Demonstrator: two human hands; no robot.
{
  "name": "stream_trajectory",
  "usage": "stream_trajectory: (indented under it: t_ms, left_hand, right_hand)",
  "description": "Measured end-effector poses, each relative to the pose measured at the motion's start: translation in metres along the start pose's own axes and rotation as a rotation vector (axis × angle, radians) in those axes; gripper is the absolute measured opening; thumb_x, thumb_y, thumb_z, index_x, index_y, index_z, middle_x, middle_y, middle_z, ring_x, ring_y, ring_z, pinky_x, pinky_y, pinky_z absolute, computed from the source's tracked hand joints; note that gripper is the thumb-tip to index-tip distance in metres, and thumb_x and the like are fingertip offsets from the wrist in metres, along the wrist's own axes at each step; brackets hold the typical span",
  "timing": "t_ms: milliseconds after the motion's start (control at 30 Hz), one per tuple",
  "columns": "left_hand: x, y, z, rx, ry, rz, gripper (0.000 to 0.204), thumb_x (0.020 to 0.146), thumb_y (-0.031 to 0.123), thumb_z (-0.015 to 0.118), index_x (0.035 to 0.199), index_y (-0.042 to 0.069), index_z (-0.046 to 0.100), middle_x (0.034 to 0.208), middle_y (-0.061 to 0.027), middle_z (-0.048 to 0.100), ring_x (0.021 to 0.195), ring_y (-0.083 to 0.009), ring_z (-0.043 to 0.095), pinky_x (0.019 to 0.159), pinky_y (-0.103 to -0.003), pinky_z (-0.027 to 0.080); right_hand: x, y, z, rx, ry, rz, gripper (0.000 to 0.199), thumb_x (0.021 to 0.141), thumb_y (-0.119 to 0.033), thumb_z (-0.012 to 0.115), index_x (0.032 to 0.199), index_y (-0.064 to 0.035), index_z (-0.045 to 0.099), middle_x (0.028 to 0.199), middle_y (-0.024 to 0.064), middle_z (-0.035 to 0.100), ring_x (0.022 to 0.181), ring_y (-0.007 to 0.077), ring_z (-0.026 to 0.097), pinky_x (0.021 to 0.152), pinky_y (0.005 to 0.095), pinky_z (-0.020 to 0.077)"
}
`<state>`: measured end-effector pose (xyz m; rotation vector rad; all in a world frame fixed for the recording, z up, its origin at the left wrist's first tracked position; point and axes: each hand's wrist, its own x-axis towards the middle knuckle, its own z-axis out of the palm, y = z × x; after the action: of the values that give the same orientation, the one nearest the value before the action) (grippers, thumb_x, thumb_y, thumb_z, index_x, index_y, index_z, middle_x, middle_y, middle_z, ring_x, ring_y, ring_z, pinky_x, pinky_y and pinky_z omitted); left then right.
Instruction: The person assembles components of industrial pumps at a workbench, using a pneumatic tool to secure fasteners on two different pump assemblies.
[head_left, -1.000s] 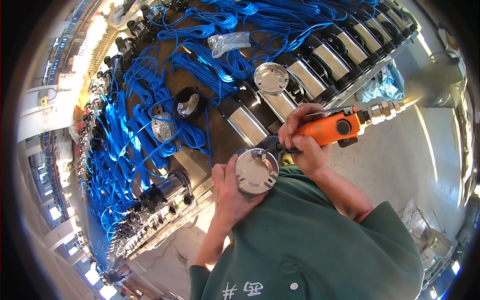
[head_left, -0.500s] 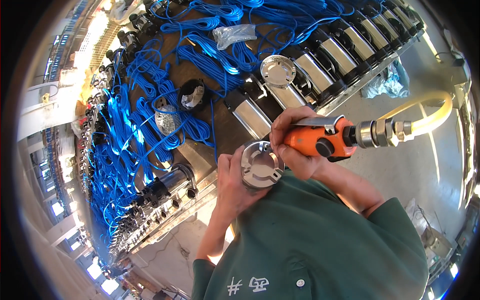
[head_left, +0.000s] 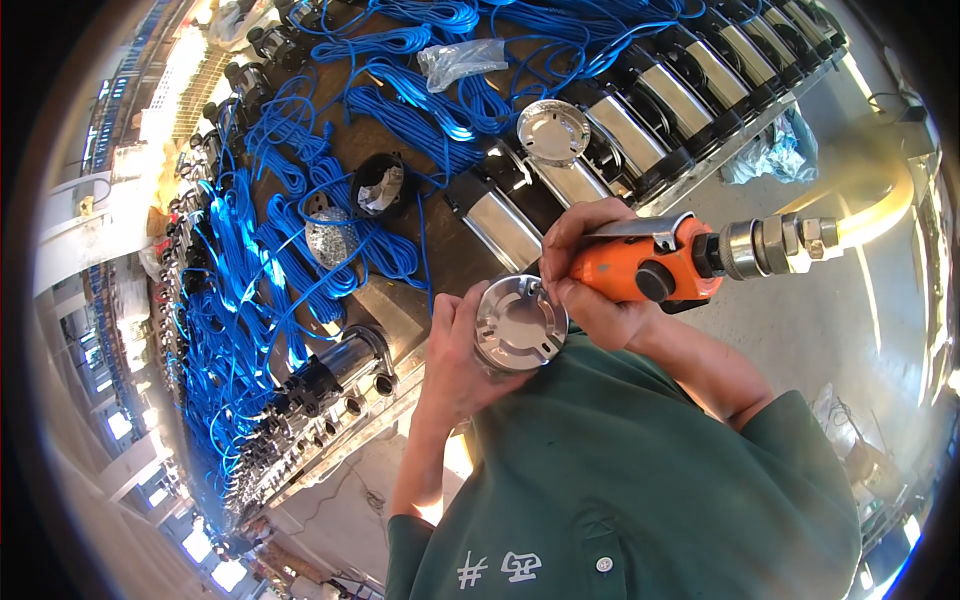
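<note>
My left hand (head_left: 455,355) grips a round shiny steel cap (head_left: 520,325), its flat face turned up toward me, close to my chest. My right hand (head_left: 585,265) holds an orange air-powered screwdriver (head_left: 650,265) lying sideways, its front end at the cap's upper right rim. A metal fitting (head_left: 775,245) joins the tool's back end to a yellowish hose (head_left: 880,205) that curves away to the right. The tool's tip is hidden behind my fingers.
A workbench (head_left: 400,300) carries several steel pump cylinders (head_left: 500,225) in a row, tangles of blue cable (head_left: 280,250), a loose steel disc (head_left: 553,130), a black cap (head_left: 380,185) and a clear plastic bag (head_left: 460,60). Concrete floor (head_left: 830,330) lies to the right.
The tool has swung back so its hose end points right and slightly up. The cap in my left hand stays at the tool's tip, turned a little.
</note>
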<state>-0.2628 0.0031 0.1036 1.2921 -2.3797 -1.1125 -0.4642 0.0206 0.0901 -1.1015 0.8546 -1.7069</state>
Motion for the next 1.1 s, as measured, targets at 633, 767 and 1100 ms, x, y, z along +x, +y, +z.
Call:
stream_trajectory:
  t_ms: [633, 767, 1100]
  left_hand:
    - [-0.005, -0.011, 0.003, 0.001, 0.033, 0.034, 0.098, 0.045, 0.017, 0.089, 0.129, 0.001, 0.041, 0.099, -0.0109, 0.045, 0.088, -0.0258, 0.051, 0.075, -0.035, 0.046]
    - [-0.019, -0.034, -0.003, -0.846, 0.268, -0.351, 0.052, 0.076, 0.007, 0.067, 0.122, 0.002, 0.043, 0.088, -0.0032, 0.046, 0.079, -0.0154, 0.048, 0.068, -0.028, 0.041]
    - [-0.020, -0.005, -0.015, -1.515, 0.318, -0.337, 0.017, 0.100, 0.020, 0.041, 0.102, 0.005, 0.049, 0.082, -0.0164, 0.062, 0.063, -0.0177, 0.053, 0.058, -0.033, 0.048]
  right_hand:
    - [0.001, 0.002, 0.003, -0.074, -0.038, 0.082, 0.039, 0.070, 0.011, 0.046, 0.106, -0.0029, 0.042, 0.079, 0.0112, 0.052, 0.067, 0.0151, 0.054, 0.060, 0.0291, 0.0497]
    - [0.006, -0.008, 0.009, -0.005, 0.046, 0.059, 0.044, 0.067, 0.013, 0.046, 0.109, -0.0013, 0.043, 0.078, 0.0112, 0.053, 0.062, 0.0150, 0.053, 0.059, 0.0289, 0.0487]
    - [0.022, -0.034, 0.048, 0.548, 0.253, -0.020, 0.044, 0.063, 0.010, 0.045, 0.105, -0.0040, 0.042, 0.076, 0.0101, 0.051, 0.057, 0.0175, 0.052, 0.057, 0.0331, 0.0462]
